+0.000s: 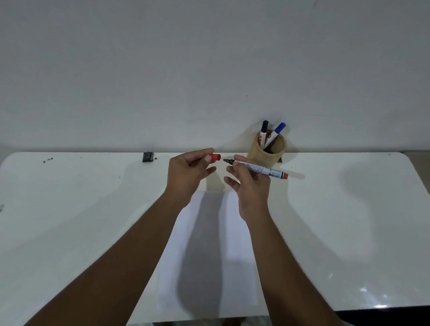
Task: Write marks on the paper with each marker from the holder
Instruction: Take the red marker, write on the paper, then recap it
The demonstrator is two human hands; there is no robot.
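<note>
My right hand [251, 187] holds a red marker [263, 170] level above the table, its bare dark tip pointing left. My left hand [187, 172] pinches the marker's red cap [215, 157], a short gap away from the tip. Both hands hover above the far end of a white sheet of paper [212, 250] that lies flat on the white table [81, 218]. Behind the hands a tan round holder [268, 150] stands against the wall with a black-capped marker [263, 133] and a blue-capped marker [276, 132] sticking out.
A small black object [148, 157] sits at the table's far edge by the wall, with a few dark specks [47, 159] further left. The table's rounded right corner [406, 158] and near edge [350, 310] are in view.
</note>
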